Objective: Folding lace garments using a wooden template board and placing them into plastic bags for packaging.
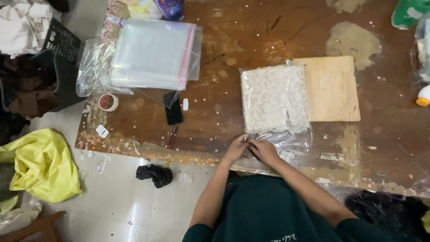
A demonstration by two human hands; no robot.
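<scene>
- At the near edge of the worn brown wooden table (233,96), my left hand (236,148) and right hand (265,150) meet, fingers pinched together on the open end of the clear plastic bag (286,140).
- Inside that bag lies the folded cream lace fabric (274,98), flat on the table just beyond my hands.
- A pale square wooden board (333,87) touches the bag's right side.
- A black phone (173,107) lies well to the left.

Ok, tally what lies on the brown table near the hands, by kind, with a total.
Clear bag holding folded white lace cloth, both hands at its open end: 1
Wooden board: 1
Stack of clear bags: 1
Black phone: 1
Tape roll: 1
Hands, left hand and right hand: 2
Total: 7
</scene>
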